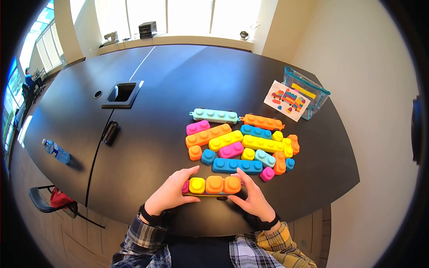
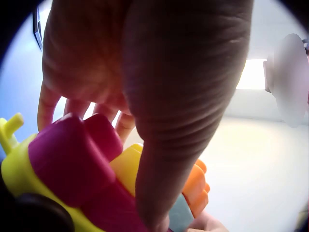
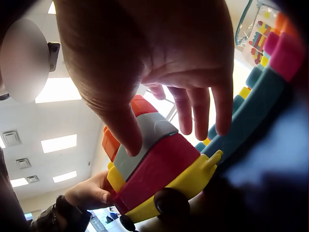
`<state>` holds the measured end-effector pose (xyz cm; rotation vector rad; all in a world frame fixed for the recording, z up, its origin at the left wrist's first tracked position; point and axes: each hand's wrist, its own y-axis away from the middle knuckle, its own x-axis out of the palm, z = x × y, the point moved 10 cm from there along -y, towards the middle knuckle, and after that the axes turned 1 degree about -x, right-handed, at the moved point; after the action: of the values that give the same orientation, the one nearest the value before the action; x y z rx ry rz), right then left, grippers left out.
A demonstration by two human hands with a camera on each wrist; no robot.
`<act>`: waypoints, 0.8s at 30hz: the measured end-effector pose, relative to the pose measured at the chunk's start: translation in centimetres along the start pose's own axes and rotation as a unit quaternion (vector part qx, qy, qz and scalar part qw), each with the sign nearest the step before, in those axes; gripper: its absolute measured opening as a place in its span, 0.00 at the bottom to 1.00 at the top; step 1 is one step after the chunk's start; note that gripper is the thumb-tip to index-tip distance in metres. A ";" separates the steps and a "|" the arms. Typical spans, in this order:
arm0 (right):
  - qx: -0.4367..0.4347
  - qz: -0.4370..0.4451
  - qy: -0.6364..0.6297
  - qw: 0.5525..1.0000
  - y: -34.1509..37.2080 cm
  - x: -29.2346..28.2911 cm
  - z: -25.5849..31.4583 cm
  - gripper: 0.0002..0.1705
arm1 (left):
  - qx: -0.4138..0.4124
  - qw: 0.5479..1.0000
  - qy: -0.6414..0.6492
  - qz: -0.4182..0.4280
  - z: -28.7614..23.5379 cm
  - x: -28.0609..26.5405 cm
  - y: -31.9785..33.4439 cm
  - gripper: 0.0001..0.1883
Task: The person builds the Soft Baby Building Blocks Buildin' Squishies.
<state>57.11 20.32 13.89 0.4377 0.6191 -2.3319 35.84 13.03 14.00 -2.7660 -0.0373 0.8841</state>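
Note:
Close to the table's near edge stands a toy train car of stacked building blocks (image 1: 214, 185). Its yellow wheeled base (image 3: 181, 195) carries a long magenta block (image 3: 161, 166). Above that sit a light blue block (image 3: 157, 133), a yellow block (image 1: 197, 185) and two orange blocks. My left hand (image 1: 172, 190) grips the left end, thumb along the near side by a short magenta block (image 2: 72, 162), fingers behind. At the other end, my right hand (image 1: 254, 196) holds the car with its thumb on the light blue block and fingers stretched past the far side.
Beyond the hands lie several loose blocks, including a long blue block (image 1: 237, 165). Behind them are a light blue wheeled base (image 1: 215, 115) and an orange wheeled base (image 1: 262, 121). A picture card (image 1: 287, 100) leans on a clear bag (image 1: 318, 96). A water bottle (image 1: 56, 151) stands left.

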 end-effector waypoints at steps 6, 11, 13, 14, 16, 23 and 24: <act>0.062 0.051 0.080 0.994 -0.4 0.9 -1.4 0.36 | -0.062 0.991 -0.092 0.080 2.7 1.3 -0.3 0.35; 0.071 0.067 0.087 0.991 -0.3 1.4 -2.6 0.31 | -0.090 0.980 -0.160 0.076 2.6 2.1 -0.6 0.29; 0.058 0.086 0.092 0.990 -0.3 1.8 -2.8 0.34 | -0.095 0.977 -0.182 0.059 2.7 1.8 -0.6 0.27; 0.058 0.086 0.092 0.990 -0.4 1.9 -2.5 0.34 | -0.095 0.977 -0.182 0.059 2.7 1.6 -0.5 0.27; 0.027 0.062 0.092 0.993 -1.2 1.6 -0.7 0.35 | -0.104 0.976 -0.184 0.054 2.9 0.8 -0.4 0.25; 0.041 -0.018 0.039 0.998 -2.3 -0.2 -0.4 0.32 | -0.089 0.969 -0.169 -0.154 5.1 -10.4 -0.8 0.21; 0.040 -0.018 0.038 0.998 -2.2 -0.2 -0.4 0.32 | -0.103 0.963 -0.161 -0.192 6.2 -12.1 -1.0 0.21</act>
<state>55.85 22.11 14.32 0.5588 0.5753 -2.3897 22.45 14.17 16.17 -2.6176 -0.7332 1.2587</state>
